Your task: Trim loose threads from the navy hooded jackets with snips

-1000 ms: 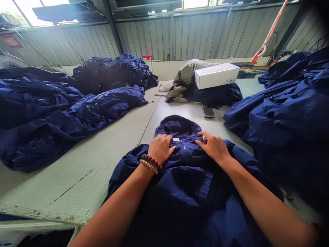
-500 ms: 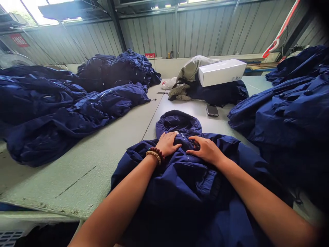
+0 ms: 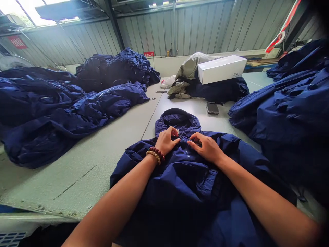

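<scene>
A navy hooded jacket (image 3: 177, 192) lies front up on the table, its hood (image 3: 177, 118) pointing away from me and a short zipper (image 3: 186, 151) running down from the neck. My left hand (image 3: 167, 141), with beaded bracelets (image 3: 155, 155) at the wrist, has its fingers curled on the jacket beside the collar, near a small white label (image 3: 178, 131). Just right of the zipper, my right hand (image 3: 206, 147) is curled around a small dark object, mostly hidden by the fingers. Its thumb and fingertips are close to the zipper.
Heaps of navy garments lie on the left (image 3: 77, 109) and right (image 3: 288, 106) of the pale table (image 3: 123, 137). Ahead, a white box (image 3: 222, 69) rests on folded clothes (image 3: 218, 91). A phone (image 3: 212, 108) lies before them.
My left fingers have gone from lying flatter to curled and raised at the collar. The right hand has shifted slightly up along the zipper, its fingers drawn closer together.
</scene>
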The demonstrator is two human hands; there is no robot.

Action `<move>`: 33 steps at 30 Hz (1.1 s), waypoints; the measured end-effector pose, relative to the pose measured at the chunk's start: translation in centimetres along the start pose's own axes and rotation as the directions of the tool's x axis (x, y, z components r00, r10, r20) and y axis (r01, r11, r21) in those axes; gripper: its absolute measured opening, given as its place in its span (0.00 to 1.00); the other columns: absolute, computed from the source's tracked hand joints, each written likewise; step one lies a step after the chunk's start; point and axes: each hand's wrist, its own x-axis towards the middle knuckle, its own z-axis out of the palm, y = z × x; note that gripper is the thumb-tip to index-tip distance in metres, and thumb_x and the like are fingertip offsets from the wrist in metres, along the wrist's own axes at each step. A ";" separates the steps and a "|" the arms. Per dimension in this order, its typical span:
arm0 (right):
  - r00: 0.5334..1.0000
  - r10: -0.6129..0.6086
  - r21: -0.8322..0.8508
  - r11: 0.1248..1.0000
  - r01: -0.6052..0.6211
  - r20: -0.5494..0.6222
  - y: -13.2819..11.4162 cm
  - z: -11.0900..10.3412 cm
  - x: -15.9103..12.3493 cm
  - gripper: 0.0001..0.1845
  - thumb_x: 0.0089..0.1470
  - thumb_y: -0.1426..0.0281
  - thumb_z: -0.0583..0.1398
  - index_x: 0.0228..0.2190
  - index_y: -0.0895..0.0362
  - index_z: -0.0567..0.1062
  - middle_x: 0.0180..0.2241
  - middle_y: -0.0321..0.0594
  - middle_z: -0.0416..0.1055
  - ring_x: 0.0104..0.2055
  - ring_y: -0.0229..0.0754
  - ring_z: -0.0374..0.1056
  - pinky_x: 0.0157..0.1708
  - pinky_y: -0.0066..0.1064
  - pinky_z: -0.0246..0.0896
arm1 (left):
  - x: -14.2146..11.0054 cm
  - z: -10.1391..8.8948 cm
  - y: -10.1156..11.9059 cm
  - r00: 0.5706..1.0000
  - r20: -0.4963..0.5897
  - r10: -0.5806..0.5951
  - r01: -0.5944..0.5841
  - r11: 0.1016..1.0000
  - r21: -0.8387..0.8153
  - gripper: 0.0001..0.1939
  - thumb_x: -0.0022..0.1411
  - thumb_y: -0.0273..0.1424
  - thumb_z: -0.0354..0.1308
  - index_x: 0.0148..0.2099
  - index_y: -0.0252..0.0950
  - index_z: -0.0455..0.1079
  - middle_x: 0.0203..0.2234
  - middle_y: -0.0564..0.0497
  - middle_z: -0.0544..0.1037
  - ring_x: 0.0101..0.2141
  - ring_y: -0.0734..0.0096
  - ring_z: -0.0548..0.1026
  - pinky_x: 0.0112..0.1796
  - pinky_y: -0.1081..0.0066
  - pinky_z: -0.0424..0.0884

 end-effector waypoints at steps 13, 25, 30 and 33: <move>0.999 0.029 0.032 0.999 -0.029 0.015 0.2 0.2 0.1 0.16 0.68 0.54 0.60 0.43 0.53 0.77 0.38 0.41 0.81 0.39 0.46 0.76 0.44 0.37 0.66 | 0.1 0.2 0.3 0.988 0.037 -0.153 0.144 0.975 0.167 0.17 0.62 0.38 0.73 0.50 0.36 0.79 0.45 0.44 0.83 0.47 0.55 0.81 0.52 0.58 0.74; 0.965 -0.033 0.056 0.997 0.049 -0.258 -0.9 -0.7 -0.2 0.16 0.69 0.55 0.60 0.47 0.53 0.79 0.40 0.42 0.80 0.40 0.46 0.75 0.44 0.36 0.70 | 0.5 -1.0 1.3 0.898 0.277 -0.342 0.435 0.789 -0.434 0.22 0.60 0.43 0.73 0.50 0.34 0.81 0.40 0.45 0.85 0.37 0.66 0.79 0.40 0.66 0.73; 0.949 -0.044 0.075 0.995 0.071 -0.313 -1.3 -0.9 -0.5 0.18 0.68 0.54 0.61 0.50 0.53 0.78 0.41 0.42 0.79 0.38 0.45 0.74 0.44 0.37 0.71 | -0.7 -2.1 2.4 0.840 0.482 -0.251 0.533 0.554 -0.640 0.25 0.55 0.46 0.78 0.46 0.33 0.84 0.41 0.45 0.86 0.37 0.68 0.80 0.40 0.69 0.73; 0.938 -0.029 0.095 0.993 0.066 -0.347 -1.7 -0.9 -0.7 0.20 0.68 0.54 0.62 0.54 0.52 0.77 0.43 0.43 0.79 0.39 0.45 0.75 0.47 0.38 0.72 | -1.1 -2.1 2.9 0.850 0.489 -0.194 0.515 0.501 -0.696 0.23 0.57 0.46 0.78 0.44 0.33 0.83 0.36 0.48 0.84 0.33 0.73 0.78 0.38 0.72 0.72</move>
